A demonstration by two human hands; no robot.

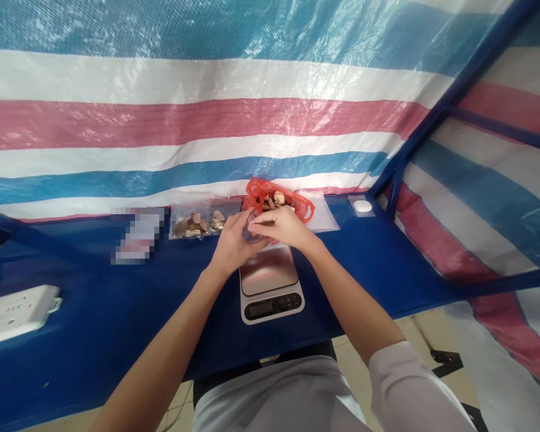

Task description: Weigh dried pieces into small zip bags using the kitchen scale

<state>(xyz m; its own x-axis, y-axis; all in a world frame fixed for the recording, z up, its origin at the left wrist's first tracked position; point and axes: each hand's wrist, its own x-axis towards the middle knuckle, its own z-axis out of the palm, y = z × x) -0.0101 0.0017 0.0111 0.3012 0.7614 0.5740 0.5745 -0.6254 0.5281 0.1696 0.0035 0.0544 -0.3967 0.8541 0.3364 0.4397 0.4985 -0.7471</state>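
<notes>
My left hand [234,243] is curled around a small see-through plastic bag [252,231], just above the far edge of a kitchen scale [270,269]. At the bag's upper edge, my right hand [288,227] has its thumb and fingers pinched together. My fingers cover much of the bag, and I cannot make out what is in it. Right behind my hands lies an open red plastic bag [306,207] with brown and pale slices [279,198] in it. The scale's display [260,309] looks dark.
Left of my hands lie clear bags of brown slices [191,225] and paler pieces [217,221]. White sheets [326,216] and a white oval thing in a clear packet [362,206] are on the right. A power strip [18,312] sits at the left; striped sheeting [162,120] hangs behind.
</notes>
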